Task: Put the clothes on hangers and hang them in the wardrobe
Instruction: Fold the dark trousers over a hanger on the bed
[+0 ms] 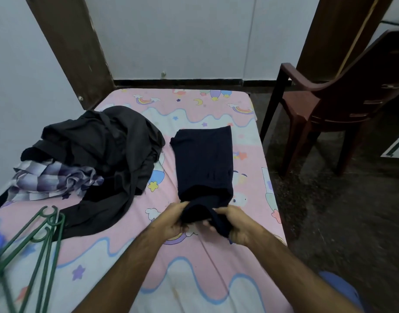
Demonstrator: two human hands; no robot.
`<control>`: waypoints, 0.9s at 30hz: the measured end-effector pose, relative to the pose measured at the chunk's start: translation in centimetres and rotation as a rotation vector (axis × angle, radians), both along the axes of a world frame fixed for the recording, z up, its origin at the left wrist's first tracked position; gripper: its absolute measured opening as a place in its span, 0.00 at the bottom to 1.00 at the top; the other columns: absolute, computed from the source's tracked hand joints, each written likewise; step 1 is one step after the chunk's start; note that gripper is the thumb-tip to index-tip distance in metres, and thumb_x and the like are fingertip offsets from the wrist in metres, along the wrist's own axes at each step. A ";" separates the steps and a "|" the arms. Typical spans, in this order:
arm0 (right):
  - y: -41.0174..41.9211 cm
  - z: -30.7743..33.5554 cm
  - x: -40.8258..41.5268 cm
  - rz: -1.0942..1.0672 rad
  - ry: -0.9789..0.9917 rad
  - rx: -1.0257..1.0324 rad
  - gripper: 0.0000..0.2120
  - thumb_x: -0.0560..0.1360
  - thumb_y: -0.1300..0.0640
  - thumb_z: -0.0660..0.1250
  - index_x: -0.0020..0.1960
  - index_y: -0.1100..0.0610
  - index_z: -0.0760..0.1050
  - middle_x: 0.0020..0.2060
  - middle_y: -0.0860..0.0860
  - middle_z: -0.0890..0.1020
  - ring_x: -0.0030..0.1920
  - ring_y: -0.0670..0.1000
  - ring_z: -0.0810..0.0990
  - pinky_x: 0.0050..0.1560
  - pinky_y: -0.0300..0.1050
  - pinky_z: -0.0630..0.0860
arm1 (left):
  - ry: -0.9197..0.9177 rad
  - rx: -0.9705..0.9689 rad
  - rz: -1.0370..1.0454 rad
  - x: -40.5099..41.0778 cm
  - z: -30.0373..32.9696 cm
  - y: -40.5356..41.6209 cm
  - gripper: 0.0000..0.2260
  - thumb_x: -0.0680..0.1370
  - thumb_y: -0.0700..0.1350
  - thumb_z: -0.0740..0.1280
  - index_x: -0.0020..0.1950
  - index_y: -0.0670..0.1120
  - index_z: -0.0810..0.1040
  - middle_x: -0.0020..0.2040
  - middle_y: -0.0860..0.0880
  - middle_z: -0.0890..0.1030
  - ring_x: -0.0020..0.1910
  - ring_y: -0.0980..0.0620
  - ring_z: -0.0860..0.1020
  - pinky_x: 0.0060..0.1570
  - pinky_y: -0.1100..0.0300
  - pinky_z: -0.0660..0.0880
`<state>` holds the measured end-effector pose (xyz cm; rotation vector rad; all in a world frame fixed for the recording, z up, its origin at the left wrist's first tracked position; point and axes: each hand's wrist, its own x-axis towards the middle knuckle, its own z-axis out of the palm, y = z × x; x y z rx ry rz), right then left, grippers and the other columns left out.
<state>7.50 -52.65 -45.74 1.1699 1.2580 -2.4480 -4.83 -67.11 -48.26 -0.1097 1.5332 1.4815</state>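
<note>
1. Head view shows both arms reaching forward over the bed, with the hands close together at the near end of a dark blue garment (204, 163)
2. Left hand (173, 222) has its fingers curled round the bunched near end of that garment and grips it
3. Right hand (235, 224) also grips the same bunched end, with the cloth wrapped over its fingers
4. Beyond the hands, the rest of the dark blue garment lies flat and folded on the pink bed sheet (194, 267), reaching away toward the far end of the bed
5. Left of the left hand there is a pile of black clothes (99, 150), and a checked purple cloth (51, 179) lies at the far left side of that pile
6. Green hangers (38, 240) lie well to the left of the hands, near the bed's left edge, just beside the black pile
7. Bare pink sheet shows between the hands and the black pile, and more bare sheet lies under the arms
8. Right of the right hand, the bed's edge is close, then the dark floor (329, 211)
9. Brown plastic chair (325, 109) stands on the floor, far off to the right and ahead of the hands
10. White wall (182, 37) is past the far end of the bed, with brown wooden posts on each side
</note>
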 end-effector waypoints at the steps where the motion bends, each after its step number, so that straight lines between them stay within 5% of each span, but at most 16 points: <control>1: -0.4 -0.4 0.8 0.019 -0.005 0.008 0.08 0.83 0.65 0.60 0.59 0.64 0.75 0.40 0.60 0.86 0.32 0.54 0.86 0.27 0.42 0.80 | 0.031 -0.017 -0.047 0.9 -0.1 -0.8 0.09 0.74 0.47 0.72 0.48 0.43 0.84 0.38 0.43 0.77 0.30 0.50 0.75 0.29 0.60 0.69; 6: -1.7 -3.6 6.0 0.194 -0.078 0.092 0.13 0.82 0.70 0.59 0.64 0.62 0.72 0.45 0.60 0.86 0.35 0.53 0.87 0.31 0.43 0.82 | 0.080 -0.100 -0.170 5.2 -2.4 -5.9 0.06 0.82 0.40 0.66 0.56 0.39 0.75 0.34 0.45 0.79 0.24 0.51 0.74 0.20 0.61 0.72; 9: -0.3 -3.4 8.2 0.573 -0.177 0.283 0.09 0.82 0.65 0.63 0.61 0.66 0.75 0.46 0.60 0.87 0.35 0.51 0.87 0.34 0.43 0.82 | 0.217 -0.237 -0.317 5.6 -2.9 -8.2 0.07 0.82 0.43 0.66 0.56 0.41 0.74 0.38 0.44 0.82 0.25 0.48 0.76 0.22 0.59 0.73; 12: 2.5 -1.0 7.7 0.921 -0.287 0.722 0.11 0.83 0.55 0.64 0.52 0.62 0.80 0.39 0.56 0.86 0.33 0.52 0.85 0.32 0.41 0.81 | 0.625 -0.418 -0.361 3.6 -2.0 -8.4 0.03 0.80 0.46 0.64 0.51 0.48 0.74 0.38 0.48 0.83 0.26 0.46 0.79 0.23 0.60 0.71; 14: 4.3 0.2 5.7 0.832 -0.279 1.074 0.11 0.82 0.52 0.63 0.51 0.59 0.79 0.37 0.52 0.86 0.35 0.52 0.85 0.35 0.43 0.81 | 0.991 -0.508 -0.347 1.6 -0.9 -7.3 0.04 0.79 0.49 0.65 0.53 0.53 0.73 0.43 0.52 0.81 0.36 0.50 0.80 0.33 0.56 0.75; 17: 5.5 0.8 1.4 0.588 -0.054 1.632 0.10 0.80 0.51 0.65 0.60 0.53 0.74 0.55 0.50 0.81 0.52 0.54 0.81 0.50 0.51 0.81 | 1.437 -0.535 -0.462 -0.8 0.2 -3.4 0.16 0.78 0.52 0.68 0.64 0.52 0.71 0.59 0.54 0.75 0.55 0.52 0.76 0.52 0.52 0.75; 19: 5.8 -0.1 -1.5 0.632 0.140 1.843 0.23 0.77 0.53 0.68 0.70 0.53 0.69 0.66 0.51 0.73 0.65 0.56 0.72 0.62 0.52 0.75 | 1.666 -0.616 -0.652 -1.8 0.0 -0.3 0.25 0.76 0.53 0.69 0.71 0.48 0.68 0.67 0.51 0.71 0.64 0.48 0.73 0.58 0.49 0.74; 23: 6.6 -4.0 -5.8 1.013 0.026 2.056 0.39 0.73 0.48 0.69 0.79 0.56 0.58 0.74 0.54 0.67 0.74 0.57 0.65 0.76 0.57 0.61 | 1.704 -0.801 -0.919 -3.5 -2.1 3.9 0.33 0.77 0.51 0.68 0.77 0.45 0.60 0.71 0.45 0.71 0.66 0.44 0.73 0.61 0.49 0.73; 27: 7.2 -6.1 -7.7 1.075 -0.029 2.039 0.36 0.74 0.49 0.68 0.78 0.56 0.59 0.67 0.56 0.72 0.66 0.60 0.74 0.66 0.56 0.73 | 1.744 -0.798 -0.847 -4.5 -3.4 5.8 0.24 0.76 0.41 0.65 0.71 0.44 0.65 0.59 0.45 0.78 0.54 0.44 0.78 0.48 0.52 0.75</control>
